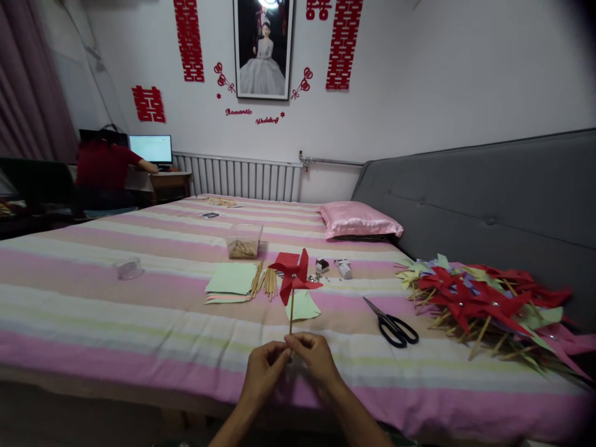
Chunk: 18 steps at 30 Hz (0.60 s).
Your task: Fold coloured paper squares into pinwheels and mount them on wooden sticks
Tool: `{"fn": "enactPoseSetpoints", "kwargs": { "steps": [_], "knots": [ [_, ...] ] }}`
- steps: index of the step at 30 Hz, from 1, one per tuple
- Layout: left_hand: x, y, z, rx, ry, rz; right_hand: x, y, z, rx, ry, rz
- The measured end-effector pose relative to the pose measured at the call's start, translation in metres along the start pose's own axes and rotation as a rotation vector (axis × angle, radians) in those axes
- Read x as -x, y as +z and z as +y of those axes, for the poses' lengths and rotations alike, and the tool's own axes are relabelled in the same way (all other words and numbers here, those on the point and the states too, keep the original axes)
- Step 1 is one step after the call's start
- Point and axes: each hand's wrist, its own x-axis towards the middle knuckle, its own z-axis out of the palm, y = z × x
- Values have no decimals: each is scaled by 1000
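A red paper pinwheel [295,277] stands upright on a thin wooden stick, held over the near edge of the bed. My left hand [266,367] pinches the lower end of that stick from the left. From the right, my right hand [313,357] grips it just above, fingertips touching the other hand. Behind the pinwheel lies a pale green paper sheet [305,307], partly covered by it. To the left are a stack of green paper squares [231,279] and bundles of wooden sticks [270,283]. Black-handled scissors [393,326] rest to the right, blades pointing away.
Finished pinwheels [484,301] pile up at the right. Small boxes [343,268] with scattered metal pins sit beyond the pinwheel. A clear container [244,242] holds sticks; its clear lid [129,268] lies left. A pink pillow [358,218] is farther back. A person [105,164] sits at a desk.
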Motion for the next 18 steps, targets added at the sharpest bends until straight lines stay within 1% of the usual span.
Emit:
{"fn": "enactPoseSetpoints", "kwargs": {
  "steps": [5,14,18],
  "knots": [
    [-2,-3,0,5,23,7,-1,0,2,-19,-6,-33],
    [-2,-3,-3,35,26,7,-1,0,3,-46,-8,-48],
    [-4,-4,-3,9,29,15,-2,1,5,-36,-20,-34]
  ]
}}
